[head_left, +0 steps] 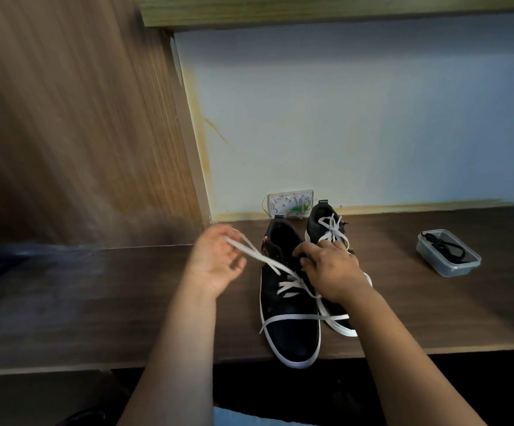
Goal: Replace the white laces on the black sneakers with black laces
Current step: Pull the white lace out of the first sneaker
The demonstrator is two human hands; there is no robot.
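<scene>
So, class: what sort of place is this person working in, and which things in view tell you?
Probably a room in a home, at a built-in desk. A dark wooden desktop meets a wood-grain side panel, a wall socket plate sits low on the pale blue wall, and sneakers lie on the desk.

Dark wooden desk (126,302), pale, perhaps bluish wall (357,118).

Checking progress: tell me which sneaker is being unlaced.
The nearer sneaker: its white lace is pulled loose by the left hand; the farther sneaker remains laced.
</scene>
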